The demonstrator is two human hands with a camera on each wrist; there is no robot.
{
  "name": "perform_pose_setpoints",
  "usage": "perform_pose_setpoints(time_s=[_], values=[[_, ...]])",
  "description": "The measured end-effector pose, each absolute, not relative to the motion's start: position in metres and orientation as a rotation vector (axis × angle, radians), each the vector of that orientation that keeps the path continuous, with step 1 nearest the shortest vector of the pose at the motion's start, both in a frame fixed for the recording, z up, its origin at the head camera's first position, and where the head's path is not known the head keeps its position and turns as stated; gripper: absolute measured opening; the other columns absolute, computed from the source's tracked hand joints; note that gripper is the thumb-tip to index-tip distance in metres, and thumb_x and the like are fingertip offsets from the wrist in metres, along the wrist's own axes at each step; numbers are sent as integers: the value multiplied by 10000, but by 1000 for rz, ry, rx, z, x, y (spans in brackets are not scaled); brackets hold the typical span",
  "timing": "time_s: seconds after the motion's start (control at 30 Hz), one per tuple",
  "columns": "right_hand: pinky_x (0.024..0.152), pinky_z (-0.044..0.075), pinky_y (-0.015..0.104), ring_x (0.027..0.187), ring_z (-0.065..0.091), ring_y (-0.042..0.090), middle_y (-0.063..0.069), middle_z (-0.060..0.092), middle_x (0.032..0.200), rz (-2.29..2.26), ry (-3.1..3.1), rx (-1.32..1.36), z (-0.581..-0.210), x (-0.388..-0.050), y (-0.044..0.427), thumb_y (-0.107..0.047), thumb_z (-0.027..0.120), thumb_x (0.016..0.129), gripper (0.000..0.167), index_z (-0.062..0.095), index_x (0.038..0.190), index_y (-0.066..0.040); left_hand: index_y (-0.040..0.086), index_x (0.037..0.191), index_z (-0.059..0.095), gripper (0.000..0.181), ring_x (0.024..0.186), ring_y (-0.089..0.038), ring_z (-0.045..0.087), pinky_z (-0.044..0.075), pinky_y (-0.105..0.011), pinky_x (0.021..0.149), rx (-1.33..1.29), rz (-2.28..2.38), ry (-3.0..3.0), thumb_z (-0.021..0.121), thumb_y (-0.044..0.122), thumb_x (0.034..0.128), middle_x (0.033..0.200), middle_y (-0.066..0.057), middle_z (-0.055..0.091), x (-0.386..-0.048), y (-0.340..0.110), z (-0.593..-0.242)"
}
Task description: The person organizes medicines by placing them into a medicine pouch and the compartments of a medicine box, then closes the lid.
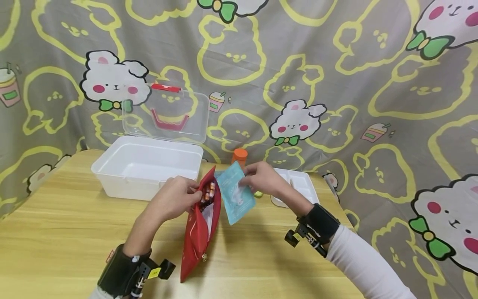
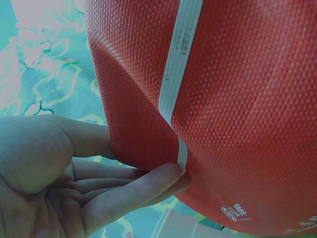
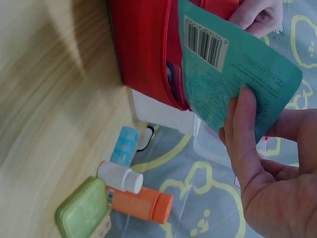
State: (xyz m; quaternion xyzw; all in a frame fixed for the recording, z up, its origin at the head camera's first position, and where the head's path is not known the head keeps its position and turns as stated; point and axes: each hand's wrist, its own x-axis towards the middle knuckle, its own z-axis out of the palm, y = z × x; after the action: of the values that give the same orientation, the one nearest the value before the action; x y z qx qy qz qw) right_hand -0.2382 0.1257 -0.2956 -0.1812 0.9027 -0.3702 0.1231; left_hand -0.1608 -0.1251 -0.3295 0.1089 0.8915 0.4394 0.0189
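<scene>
My left hand (image 1: pixel 175 197) pinches the rim of a red zip pouch (image 1: pixel 198 236), which stands on edge on the table with its mouth open. Inside the pouch, packs of capsules (image 1: pixel 210 191) and something white show. In the left wrist view, thumb and fingers hold the woven red fabric (image 2: pixel 237 99) beside a pale strip. A flat teal packet (image 1: pixel 240 209) hangs just right of the pouch mouth, pinched by my right hand (image 1: pixel 261 178). The right wrist view shows a barcode on the back of this packet (image 3: pixel 272 74).
A white box (image 1: pixel 130 182) with its clear lid (image 1: pixel 168 108) raised stands at the back left. Behind the right hand are an orange bottle (image 1: pixel 240 155) and a white tray (image 1: pixel 306 187). The right wrist view adds a white bottle (image 3: pixel 116 176), a green case (image 3: pixel 81 208) and a blue pack (image 3: pixel 125 146).
</scene>
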Motion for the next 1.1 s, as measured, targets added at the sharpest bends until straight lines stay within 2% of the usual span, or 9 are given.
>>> perform_pose_setpoints(time_s=[0.1,0.23,0.47,0.67,0.87,1.1], values=[[600,514,263,672,595,142,41,613,768,-1120,2599,-523,-298,-235,123,-134,713,868,117,638,815,-62,-65,1052,726,222,603,-136,692,593,-273,555,336,1364,2766,583,63,941,892,-150,752,-161,-125,-331],[575,467,252,653,568,126,18,594,743,-1157,2552,-506,-303,-234,118,-138,731,853,134,627,793,-80,-59,1023,731,210,590,-139,687,588,-272,544,335,1358,2777,583,62,936,864,-136,750,-161,-125,-331],[645,588,269,653,637,106,28,660,778,-1120,2527,-559,-311,-235,107,-143,750,839,106,692,845,-54,-65,1030,726,210,599,-143,686,595,-273,563,320,1359,2763,589,64,938,858,-139,750,-161,-124,-329],[667,616,302,678,678,119,48,705,806,-1122,2485,-576,-318,-233,97,-148,760,844,189,734,985,-26,-40,995,733,186,578,-141,673,592,-278,568,323,1326,2779,596,71,936,814,-111,741,-160,-124,-328],[654,620,312,677,695,126,59,707,799,-1140,2411,-567,-328,-228,83,-105,752,843,253,705,1056,23,-55,1033,725,209,589,-144,686,593,-274,571,318,1337,2765,588,74,944,867,-132,749,-160,-125,-329],[619,620,333,624,692,128,79,699,736,-1204,2338,-557,-336,-225,70,-42,729,848,243,638,1043,70,-66,1066,718,224,603,-145,695,597,-278,574,306,1348,2752,587,70,947,901,-146,750,-160,-126,-328]])
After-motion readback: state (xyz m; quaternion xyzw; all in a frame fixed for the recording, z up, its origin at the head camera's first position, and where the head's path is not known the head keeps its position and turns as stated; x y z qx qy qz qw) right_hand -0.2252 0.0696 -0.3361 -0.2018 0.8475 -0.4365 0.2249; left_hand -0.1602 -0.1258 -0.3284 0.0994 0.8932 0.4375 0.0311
